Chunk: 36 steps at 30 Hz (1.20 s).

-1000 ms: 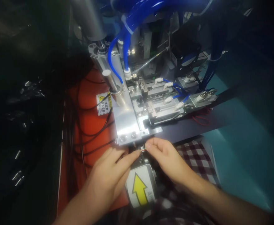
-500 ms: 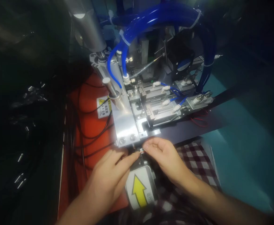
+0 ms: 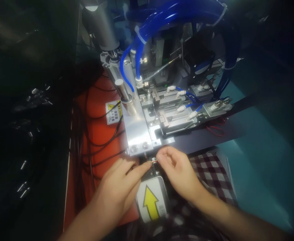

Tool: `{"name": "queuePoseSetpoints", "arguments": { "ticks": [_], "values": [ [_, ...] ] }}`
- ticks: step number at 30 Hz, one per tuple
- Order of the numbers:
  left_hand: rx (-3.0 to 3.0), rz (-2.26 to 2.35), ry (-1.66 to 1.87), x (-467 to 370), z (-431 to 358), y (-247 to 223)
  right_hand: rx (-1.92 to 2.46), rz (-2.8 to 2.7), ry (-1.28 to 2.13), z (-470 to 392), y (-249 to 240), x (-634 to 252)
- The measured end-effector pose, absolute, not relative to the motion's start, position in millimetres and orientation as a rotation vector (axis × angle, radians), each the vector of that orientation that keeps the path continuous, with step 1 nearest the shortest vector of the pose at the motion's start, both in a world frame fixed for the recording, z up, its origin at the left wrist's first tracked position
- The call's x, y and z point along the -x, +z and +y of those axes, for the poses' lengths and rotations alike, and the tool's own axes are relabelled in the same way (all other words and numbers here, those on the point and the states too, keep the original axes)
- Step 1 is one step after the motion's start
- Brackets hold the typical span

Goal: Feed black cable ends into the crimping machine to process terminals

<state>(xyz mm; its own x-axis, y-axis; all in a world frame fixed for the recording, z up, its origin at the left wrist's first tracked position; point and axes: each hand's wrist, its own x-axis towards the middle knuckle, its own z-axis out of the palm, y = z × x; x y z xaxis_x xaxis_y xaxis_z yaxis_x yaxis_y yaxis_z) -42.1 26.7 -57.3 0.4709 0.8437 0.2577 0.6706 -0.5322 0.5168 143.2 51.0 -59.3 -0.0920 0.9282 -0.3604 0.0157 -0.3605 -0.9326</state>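
Observation:
A tiny white-and-metallic part (image 3: 154,160) with thin coloured strands lies between my two hands, at the front edge of the machine's metal head (image 3: 138,134). My left hand (image 3: 123,182) has its thumb and fingers closed at the part's left side. From the right, my right hand (image 3: 175,167) pinches at the part's other end with thumb and forefinger. The part is too small to name exactly. Just below the fingers sits a white plate (image 3: 152,194) with a yellow arrow.
Silver slides (image 3: 177,117) with white fittings stand behind my right hand. Blue air hoses (image 3: 162,20) arch over the machine. Black cables (image 3: 101,145) cross the orange base (image 3: 96,100), which carries a warning label (image 3: 114,112). Checked cloth (image 3: 209,170) is at the lower right.
The whole view has shifted slightly, so the machine appears a little farther right. Both hands keep their hold near the small part, which shows a bit more between the fingertips.

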Motion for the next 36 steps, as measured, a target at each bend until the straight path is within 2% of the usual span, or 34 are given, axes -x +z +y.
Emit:
{"name": "queuePoseSetpoints", "arguments": {
  "ticks": [7, 10, 14, 22, 25, 29, 31, 33, 36],
  "values": [
    [-2.380, 1.258, 0.710, 42, 28, -56, 1.375, -0.658, 1.991, 56, -66, -149],
    [-2.385, 1.255, 0.690, 42, 29, -55, 1.338, -0.589, 1.945, 53, -75, -153],
    [-2.393, 1.260, 0.690, 43, 31, -52, 1.291, -0.827, 1.890, 48, -74, -156],
    [-2.441, 1.315, 0.469, 50, 30, -40, 1.255, -0.919, 1.920, 53, -66, -158],
    [-2.460, 1.353, 0.356, 54, 28, -36, 1.285, -1.165, 1.752, 51, -70, -160],
    [-2.595, 1.332, 0.232, 60, 28, -35, 1.305, -1.620, 1.224, 50, -74, -163],
    [-2.674, 1.314, 0.222, 61, 29, -36, 1.294, -1.665, 1.157, 49, -76, -163],
    [-2.703, 1.324, 0.222, 60, 29, -37, 1.296, -1.527, 1.335, 48, -76, -163],
    [-2.667, 1.361, 0.267, 59, 28, -39, 1.253, -1.134, 1.782, 49, -74, -162]
  ]
}}
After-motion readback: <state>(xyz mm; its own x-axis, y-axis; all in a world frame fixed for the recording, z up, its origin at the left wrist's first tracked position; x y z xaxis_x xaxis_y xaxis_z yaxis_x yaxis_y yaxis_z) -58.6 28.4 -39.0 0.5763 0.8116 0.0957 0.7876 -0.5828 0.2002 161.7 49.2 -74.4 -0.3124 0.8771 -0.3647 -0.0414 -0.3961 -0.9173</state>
